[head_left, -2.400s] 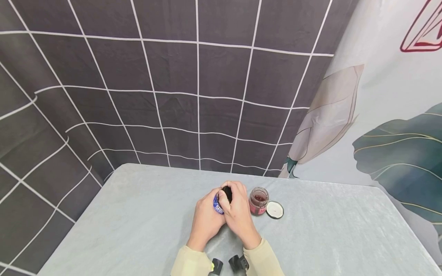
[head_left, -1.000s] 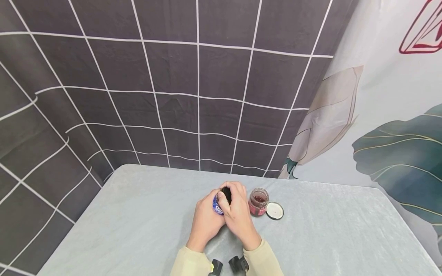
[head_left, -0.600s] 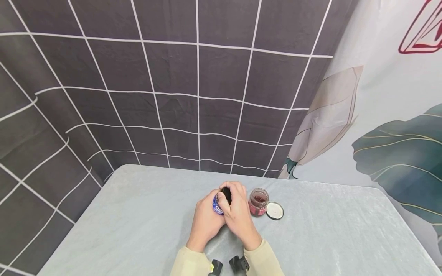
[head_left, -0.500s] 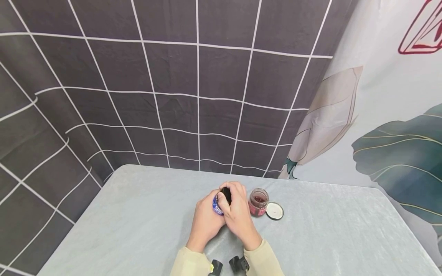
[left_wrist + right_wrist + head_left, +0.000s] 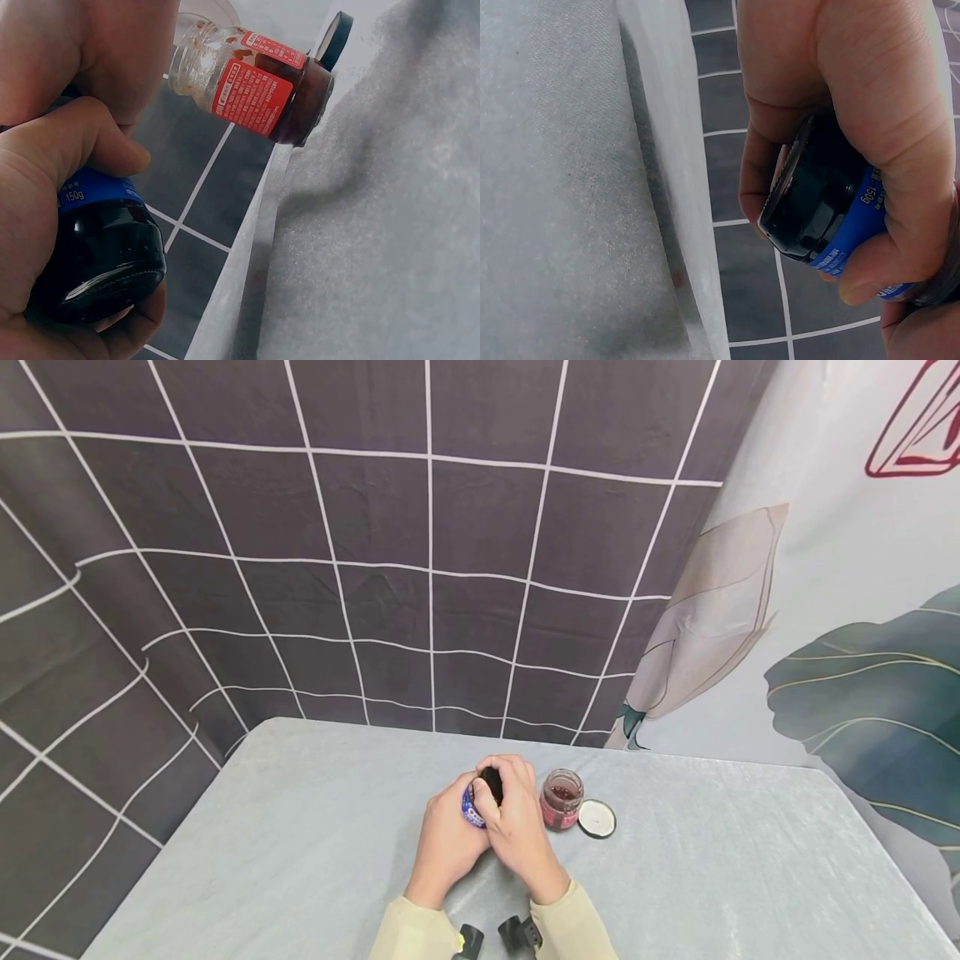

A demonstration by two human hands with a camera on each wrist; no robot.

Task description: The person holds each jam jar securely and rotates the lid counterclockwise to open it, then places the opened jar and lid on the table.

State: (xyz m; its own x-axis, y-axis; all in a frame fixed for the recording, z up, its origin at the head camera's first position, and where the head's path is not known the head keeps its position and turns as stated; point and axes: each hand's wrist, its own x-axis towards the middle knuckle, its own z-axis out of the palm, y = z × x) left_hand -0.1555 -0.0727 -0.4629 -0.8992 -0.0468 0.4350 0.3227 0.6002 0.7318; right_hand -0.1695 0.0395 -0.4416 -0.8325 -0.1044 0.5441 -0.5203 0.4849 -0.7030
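Observation:
A small dark glass jar with a blue label (image 5: 472,812) is held between both hands over the table. My left hand (image 5: 444,843) grips the body of this jar; in the left wrist view its dark base (image 5: 109,259) shows between the fingers. From above, my right hand (image 5: 522,828) holds the black lid (image 5: 492,781), thumb on one side and fingers curled over the other. Part of the lid is hidden beneath the right hand. In the right wrist view the dark jar (image 5: 817,195) is tilted, its base off the table.
Just right of the hands stands an uncapped glass jar with a red label (image 5: 561,802), dark red contents inside. Beside it a loose lid (image 5: 597,818) lies with its white inner side up. A grey cloth covers the table (image 5: 712,860); a dark gridded curtain (image 5: 375,568) hangs behind.

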